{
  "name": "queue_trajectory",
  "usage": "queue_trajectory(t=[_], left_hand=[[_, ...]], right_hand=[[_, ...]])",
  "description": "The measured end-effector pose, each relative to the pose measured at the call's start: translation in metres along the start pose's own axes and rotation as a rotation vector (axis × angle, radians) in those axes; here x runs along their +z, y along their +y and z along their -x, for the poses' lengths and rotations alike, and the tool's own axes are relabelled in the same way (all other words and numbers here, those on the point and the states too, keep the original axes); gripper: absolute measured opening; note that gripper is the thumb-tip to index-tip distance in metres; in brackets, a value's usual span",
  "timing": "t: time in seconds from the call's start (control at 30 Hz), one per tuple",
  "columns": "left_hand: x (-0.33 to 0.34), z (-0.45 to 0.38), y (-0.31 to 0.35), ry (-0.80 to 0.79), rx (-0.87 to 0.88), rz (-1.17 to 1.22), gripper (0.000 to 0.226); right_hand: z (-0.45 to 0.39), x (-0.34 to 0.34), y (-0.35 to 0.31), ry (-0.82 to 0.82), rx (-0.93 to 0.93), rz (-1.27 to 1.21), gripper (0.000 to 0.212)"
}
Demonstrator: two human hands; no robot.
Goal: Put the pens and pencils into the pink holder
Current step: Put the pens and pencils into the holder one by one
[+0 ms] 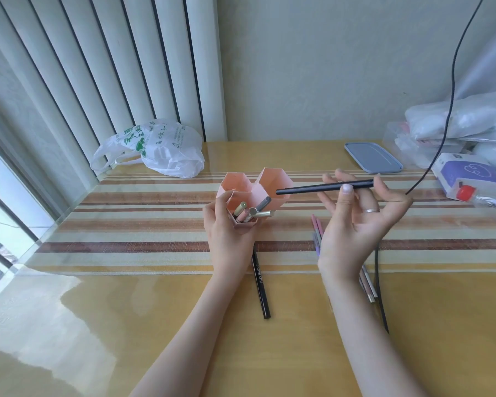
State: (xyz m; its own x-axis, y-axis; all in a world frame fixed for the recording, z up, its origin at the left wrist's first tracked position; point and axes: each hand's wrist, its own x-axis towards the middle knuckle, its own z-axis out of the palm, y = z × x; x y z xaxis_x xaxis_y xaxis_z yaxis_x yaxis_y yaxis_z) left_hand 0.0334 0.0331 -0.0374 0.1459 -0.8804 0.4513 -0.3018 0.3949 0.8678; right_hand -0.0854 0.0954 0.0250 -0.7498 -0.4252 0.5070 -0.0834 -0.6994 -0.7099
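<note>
The pink holder [272, 181], made of three hexagonal compartments, stands on the striped mat mid-table. My left hand [226, 233] grips its near compartment, which holds several pens [252, 212]. My right hand [361, 222] is raised to the right of the holder, palm toward me, pinching a black pen [307, 189] held level, its tip pointing left over the holder's right compartment. A black pencil [260, 285] lies on the table below my left hand. Pink and purple pens [317, 229] lie partly hidden behind my right wrist.
A white plastic bag [161, 150] sits at the back left. A grey lid [372, 157] lies at the back right, beside a clear box and white packages [470, 179]. A black cable [380, 282] hangs down past my right hand onto the table.
</note>
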Motion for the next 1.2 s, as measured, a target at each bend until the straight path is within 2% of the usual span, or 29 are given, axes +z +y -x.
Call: queue_trajectory(t=[0.27, 0.57, 0.67, 0.77, 0.9, 0.97, 1.1, 1.2], left_hand=[[0.0, -0.001, -0.002, 0.017, 0.001, -0.002, 0.069], [0.002, -0.001, -0.003, 0.008, 0.013, -0.005, 0.07], [0.001, 0.0, -0.003, -0.017, 0.03, -0.032, 0.067], [0.001, 0.001, -0.003, -0.031, 0.02, -0.07, 0.065], [0.002, 0.001, -0.003, -0.018, 0.015, -0.083, 0.065], [0.002, 0.0, -0.004, -0.008, 0.004, -0.034, 0.066], [0.002, -0.001, -0.002, -0.013, -0.02, 0.039, 0.073], [0.0, -0.004, 0.001, 0.002, -0.072, 0.083, 0.067]], right_hand=[[0.005, 0.003, 0.0, -0.087, 0.006, 0.028, 0.031], [0.005, 0.003, -0.001, -0.054, 0.0, -0.024, 0.03], [0.006, 0.003, 0.006, -0.126, -0.015, -0.013, 0.032], [0.01, 0.002, 0.019, -0.253, -0.044, 0.123, 0.029], [0.011, -0.002, 0.038, -0.474, -0.193, 0.537, 0.004], [0.012, -0.002, 0.044, -0.568, -0.28, 0.656, 0.021], [0.011, -0.001, 0.042, -0.574, -0.293, 0.655, 0.03], [0.009, -0.003, 0.038, -0.465, -0.139, 0.566, 0.013]])
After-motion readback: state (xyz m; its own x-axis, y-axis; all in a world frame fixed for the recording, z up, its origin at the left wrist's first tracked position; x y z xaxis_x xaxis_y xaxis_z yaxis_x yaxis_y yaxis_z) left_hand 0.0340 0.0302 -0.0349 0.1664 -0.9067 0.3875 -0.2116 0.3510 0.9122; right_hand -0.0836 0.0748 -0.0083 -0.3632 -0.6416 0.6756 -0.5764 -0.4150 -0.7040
